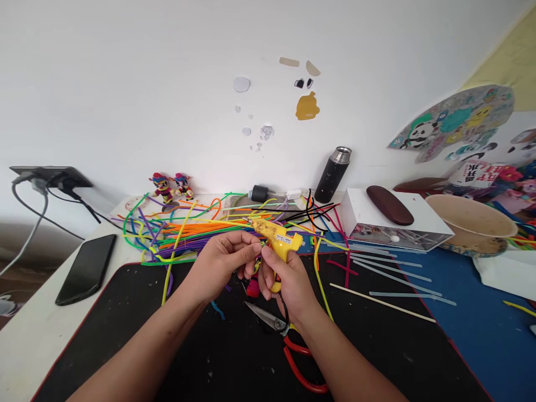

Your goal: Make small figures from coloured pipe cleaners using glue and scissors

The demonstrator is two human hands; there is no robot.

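My right hand (288, 279) is wrapped round a yellow hot glue gun (278, 237), its stained nozzle aimed up and to the left. Beside it my left hand (228, 259) is closed in a pinch on a small pipe-cleaner piece (258, 264), yellow and dark, mostly hidden by the fingers. A bright pink-red fuzzy bit (252, 288) shows just under the hands. Below them lie scissors (276, 324) with red handles on the black mat (188, 346), partly covered by my right forearm.
Many coloured pipe cleaners (192, 231) lie behind my hands. Clear glue sticks (397, 273) and a wooden stick (381, 302) lie right. A phone (86, 269), two small figures (162, 188), a black flask (333, 175), a white box (427, 215) and a bowl (473, 215) stand around.
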